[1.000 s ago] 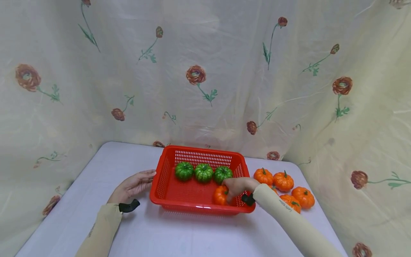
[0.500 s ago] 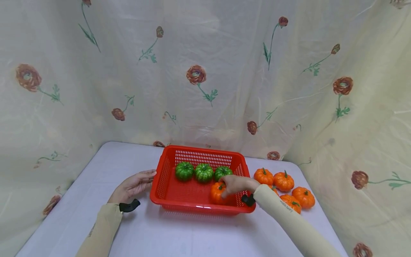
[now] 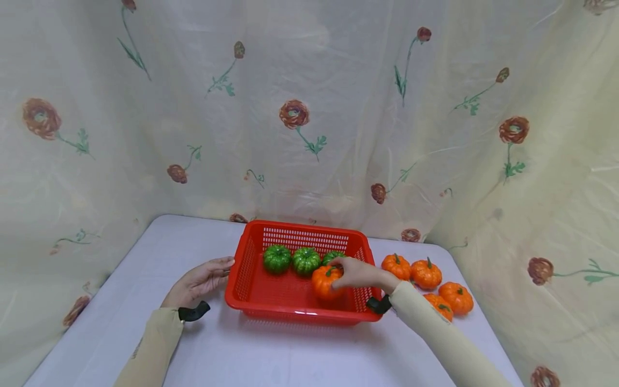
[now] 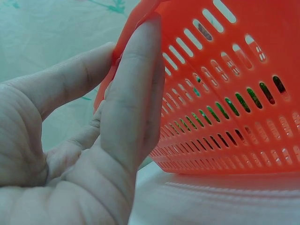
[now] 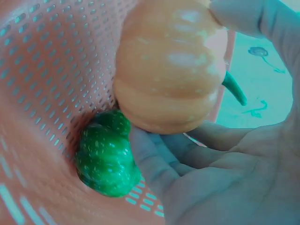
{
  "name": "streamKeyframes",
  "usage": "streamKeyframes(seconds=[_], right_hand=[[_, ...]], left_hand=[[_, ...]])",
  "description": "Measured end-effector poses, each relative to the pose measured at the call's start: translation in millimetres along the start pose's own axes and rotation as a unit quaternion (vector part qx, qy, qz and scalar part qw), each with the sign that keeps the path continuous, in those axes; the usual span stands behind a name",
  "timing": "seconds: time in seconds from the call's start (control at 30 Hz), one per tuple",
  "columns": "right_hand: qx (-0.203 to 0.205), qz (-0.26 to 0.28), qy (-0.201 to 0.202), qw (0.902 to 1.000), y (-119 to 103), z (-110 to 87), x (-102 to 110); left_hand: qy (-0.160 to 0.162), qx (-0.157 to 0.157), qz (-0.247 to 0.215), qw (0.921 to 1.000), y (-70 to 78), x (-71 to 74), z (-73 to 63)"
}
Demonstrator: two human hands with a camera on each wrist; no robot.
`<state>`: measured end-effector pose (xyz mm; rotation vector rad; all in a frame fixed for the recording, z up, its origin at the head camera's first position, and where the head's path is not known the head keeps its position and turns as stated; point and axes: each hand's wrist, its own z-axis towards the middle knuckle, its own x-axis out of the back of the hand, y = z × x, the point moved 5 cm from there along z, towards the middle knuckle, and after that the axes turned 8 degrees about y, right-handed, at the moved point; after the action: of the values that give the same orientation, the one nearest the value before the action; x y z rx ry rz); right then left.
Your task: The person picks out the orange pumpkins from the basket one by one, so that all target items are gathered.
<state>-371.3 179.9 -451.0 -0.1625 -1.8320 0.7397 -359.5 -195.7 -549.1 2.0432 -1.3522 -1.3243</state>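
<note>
Over the right part of the red plastic basket (image 3: 271,310), my right hand (image 3: 360,273) holds a small orange pumpkin (image 3: 323,283) with a green stem. In the right wrist view, thumb and fingers curl round that pumpkin (image 5: 168,70). Behind it in the basket, a green pumpkin (image 3: 333,256) is partly hidden by the hand; two more green pumpkins, one in the middle (image 3: 306,262) and one at the left (image 3: 277,259), stand in line with it. My left hand (image 3: 200,280) pinches the basket's left rim, as the left wrist view shows with its fingers (image 4: 133,89) at the edge.
Right of the basket, several orange pumpkins (image 3: 426,274) lie on the white tabletop (image 3: 290,357), near its right edge. A flowered curtain (image 3: 338,70) hangs behind the table and along both sides.
My right hand has lifted the orange pumpkin from the basket floor and shifted it slightly left and up. The left hand and basket stay in place.
</note>
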Motion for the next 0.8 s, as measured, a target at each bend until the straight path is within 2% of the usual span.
streamKeyframes(seconds=[0.13, 0.3, 0.47, 0.57, 0.7, 0.8], right_hand=[[0.011, 0.019, 0.014, 0.9997, 0, -8.9, 9], [0.002, 0.060, 0.029, 0.9978, 3, -25.6, 24], [-0.001, 0.100, 0.040, 0.9942, 11, -44.5, 38], [0.000, 0.118, 0.046, 0.9920, 18, -54.3, 45], [0.006, 0.122, 0.066, 0.9903, 28, -67.0, 53], [0.008, 0.122, 0.083, 0.9890, 35, -77.6, 59]], left_hand=[[0.001, 0.003, -0.005, 1.0000, 0.7, 0.3, -1.7], [-0.015, 0.008, -0.010, 0.9998, 0.2, -2.2, -3.7], [-0.017, 0.016, -0.022, 0.9995, -1.2, -2.9, -3.0], [-0.059, 0.014, -0.033, 0.9976, 0.4, -7.6, -1.7], [-0.138, 0.008, -0.037, 0.9897, 4.1, -16.2, -1.3], [-0.159, 0.002, -0.030, 0.9869, 6.3, -19.1, -1.7]])
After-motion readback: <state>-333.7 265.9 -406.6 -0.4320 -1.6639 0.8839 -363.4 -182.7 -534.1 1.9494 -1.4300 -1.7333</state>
